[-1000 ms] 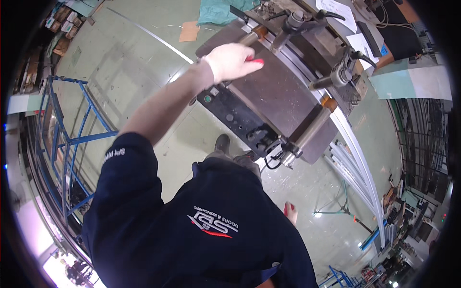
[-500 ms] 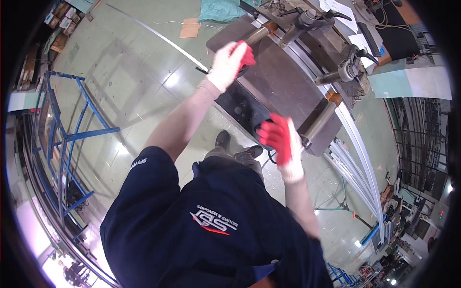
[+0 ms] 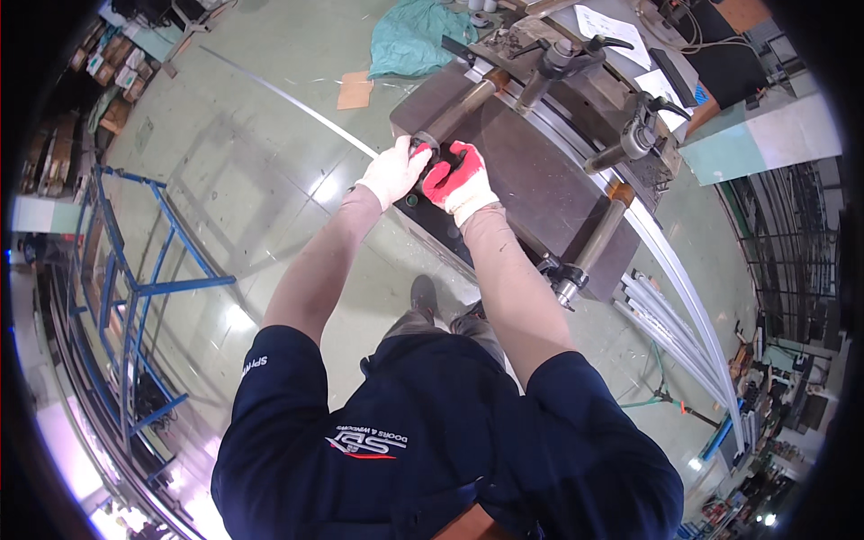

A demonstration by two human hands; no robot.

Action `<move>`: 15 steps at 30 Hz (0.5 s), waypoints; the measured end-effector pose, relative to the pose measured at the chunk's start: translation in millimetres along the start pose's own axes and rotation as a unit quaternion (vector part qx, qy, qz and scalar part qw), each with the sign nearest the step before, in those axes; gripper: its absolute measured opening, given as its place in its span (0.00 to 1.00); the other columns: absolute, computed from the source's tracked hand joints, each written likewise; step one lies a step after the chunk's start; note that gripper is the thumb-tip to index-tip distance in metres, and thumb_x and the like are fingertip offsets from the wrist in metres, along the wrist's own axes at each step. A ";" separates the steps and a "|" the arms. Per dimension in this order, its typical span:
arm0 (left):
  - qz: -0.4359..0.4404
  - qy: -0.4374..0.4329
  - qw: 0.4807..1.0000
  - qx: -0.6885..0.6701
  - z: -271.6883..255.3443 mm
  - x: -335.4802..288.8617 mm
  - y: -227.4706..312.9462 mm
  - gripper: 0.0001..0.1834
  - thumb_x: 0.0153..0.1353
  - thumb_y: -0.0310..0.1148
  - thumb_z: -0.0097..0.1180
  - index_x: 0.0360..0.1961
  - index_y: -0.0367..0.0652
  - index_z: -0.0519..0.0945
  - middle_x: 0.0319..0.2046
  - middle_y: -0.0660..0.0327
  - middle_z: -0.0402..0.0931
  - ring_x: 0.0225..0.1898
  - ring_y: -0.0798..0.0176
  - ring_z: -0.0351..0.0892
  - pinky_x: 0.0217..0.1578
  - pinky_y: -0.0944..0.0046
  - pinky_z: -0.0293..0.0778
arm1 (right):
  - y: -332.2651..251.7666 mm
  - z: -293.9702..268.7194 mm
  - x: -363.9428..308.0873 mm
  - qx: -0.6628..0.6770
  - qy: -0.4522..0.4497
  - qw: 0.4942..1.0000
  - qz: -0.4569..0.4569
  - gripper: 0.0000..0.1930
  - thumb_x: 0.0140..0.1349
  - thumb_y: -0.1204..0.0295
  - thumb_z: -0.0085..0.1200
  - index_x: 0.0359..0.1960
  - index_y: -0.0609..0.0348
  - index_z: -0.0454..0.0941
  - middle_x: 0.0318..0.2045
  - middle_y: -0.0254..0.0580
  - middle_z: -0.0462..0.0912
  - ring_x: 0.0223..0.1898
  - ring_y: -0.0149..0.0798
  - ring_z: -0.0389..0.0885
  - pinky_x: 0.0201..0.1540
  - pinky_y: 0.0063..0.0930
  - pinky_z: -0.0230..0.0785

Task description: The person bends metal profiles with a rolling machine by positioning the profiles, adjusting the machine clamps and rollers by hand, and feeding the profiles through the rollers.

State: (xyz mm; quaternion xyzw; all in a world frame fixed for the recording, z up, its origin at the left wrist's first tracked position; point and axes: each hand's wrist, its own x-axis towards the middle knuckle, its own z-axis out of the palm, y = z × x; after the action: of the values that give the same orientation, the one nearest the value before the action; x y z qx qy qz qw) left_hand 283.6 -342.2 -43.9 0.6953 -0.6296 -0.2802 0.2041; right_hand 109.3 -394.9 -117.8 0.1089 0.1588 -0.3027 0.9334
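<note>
My left hand (image 3: 394, 173), in a white and red work glove, is closed round the near end of a horizontal metal clamp cylinder (image 3: 463, 108) on a bench machine. Beside it my right hand (image 3: 459, 180), gloved alike, has its red fingers curled close to a dark part at that same end. What those right fingers hold is hidden. The cylinder lies across a dark metal bed plate (image 3: 531, 166) and its orange-brown tip meets a long silver metal profile (image 3: 567, 139). A second clamp cylinder (image 3: 598, 234) lies to the right.
Two upright clamps (image 3: 558, 61) with black levers stand at the far side. Several silver profiles (image 3: 670, 328) lie at the right. A blue metal frame (image 3: 180, 286) stands on the left. Green plastic sheeting (image 3: 409, 40) and a cardboard piece (image 3: 355, 90) lie on the floor.
My right hand has moved left and away from me, from near the right cylinder to the left one. My left hand has shifted slightly left and nearer, closing on the cylinder's end.
</note>
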 end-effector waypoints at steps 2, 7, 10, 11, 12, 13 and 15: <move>-0.010 0.008 1.000 0.028 9.7 0.5 0.7 0.34 0.74 0.60 0.48 0.60 0.35 0.70 0.46 0.36 0.84 0.51 0.31 0.83 0.54 0.40 0.77 | 34.3 -23.6 -2.2 -0.357 0.083 0.893 -0.262 0.15 0.62 0.68 0.57 0.49 0.57 0.81 0.42 0.40 0.88 0.45 0.41 0.87 0.41 0.33 0.81; -0.017 0.013 0.999 0.038 2.8 -12.9 -22.9 0.35 0.74 0.60 0.49 0.61 0.35 0.70 0.45 0.35 0.84 0.51 0.32 0.83 0.54 0.41 0.77 | 71.0 -6.1 -33.6 -0.717 0.231 0.619 -0.222 0.23 0.62 0.65 0.65 0.56 0.65 0.78 0.41 0.55 0.88 0.47 0.53 0.89 0.57 0.41 0.77; -0.021 0.007 1.000 0.000 4.1 -5.2 -24.1 0.35 0.73 0.58 0.54 0.59 0.33 0.69 0.46 0.33 0.83 0.51 0.33 0.84 0.50 0.41 0.79 | 50.6 -14.5 -40.5 -0.774 0.283 0.524 -0.215 0.24 0.65 0.56 0.65 0.55 0.62 0.80 0.44 0.62 0.88 0.51 0.59 0.87 0.56 0.47 0.77; -0.013 0.007 1.000 -0.001 4.3 1.7 -20.4 0.35 0.73 0.58 0.54 0.59 0.33 0.69 0.46 0.33 0.83 0.51 0.33 0.84 0.50 0.41 0.79 | 40.6 -23.6 -42.5 -0.785 0.324 0.491 -0.192 0.24 0.66 0.54 0.64 0.54 0.61 0.81 0.45 0.63 0.88 0.51 0.61 0.86 0.56 0.48 0.77; -0.070 -0.046 0.984 -0.156 -2.2 -1.0 -17.9 0.34 0.72 0.56 0.56 0.59 0.33 0.68 0.46 0.33 0.83 0.51 0.33 0.84 0.48 0.40 0.79 | 41.5 -22.8 -47.1 -0.797 0.322 0.469 -0.205 0.23 0.69 0.53 0.62 0.52 0.61 0.83 0.42 0.61 0.89 0.49 0.59 0.88 0.54 0.47 0.78; -0.126 -0.097 0.938 -0.307 -7.2 -3.7 -17.0 0.33 0.72 0.54 0.58 0.59 0.33 0.68 0.45 0.32 0.83 0.50 0.32 0.83 0.46 0.39 0.78 | 46.3 -27.2 -45.6 -0.797 0.320 0.470 -0.203 0.23 0.69 0.53 0.62 0.52 0.61 0.83 0.42 0.61 0.89 0.49 0.59 0.88 0.54 0.47 0.78; -0.103 -0.083 0.933 -0.334 3.8 -2.4 -24.9 0.31 0.72 0.49 0.60 0.60 0.33 0.66 0.45 0.35 0.83 0.48 0.37 0.86 0.43 0.41 0.80 | 48.6 -35.7 -40.6 -0.707 0.280 0.613 -0.215 0.18 0.71 0.60 0.63 0.49 0.64 0.82 0.30 0.39 0.85 0.27 0.35 0.84 0.33 0.33 0.79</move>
State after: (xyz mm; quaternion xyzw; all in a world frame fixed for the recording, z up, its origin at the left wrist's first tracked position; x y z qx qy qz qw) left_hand 300.0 -336.5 -62.3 0.6221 -0.4390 -0.5511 0.3414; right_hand 99.1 -324.1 -131.0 -0.5429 0.5961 -0.2436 0.5391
